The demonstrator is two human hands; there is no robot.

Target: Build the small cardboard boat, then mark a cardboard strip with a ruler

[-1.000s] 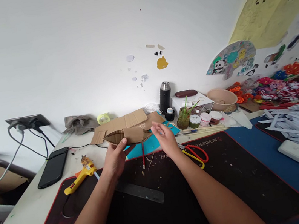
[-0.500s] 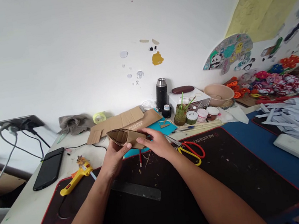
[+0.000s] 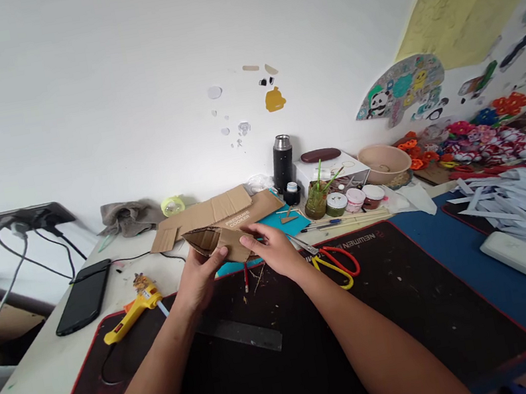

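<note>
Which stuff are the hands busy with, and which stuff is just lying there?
In use:
- folded cardboard piece, held by the left hand and right hand

Just lying about:
- yellow glue gun
- scissors
- metal ruler
- black phone
- flat cardboard
- black flask

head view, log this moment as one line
left hand: grips folded cardboard piece | right hand: pinches its right end | piece: held above black mat | nearby: scissors, glue gun, ruler
</note>
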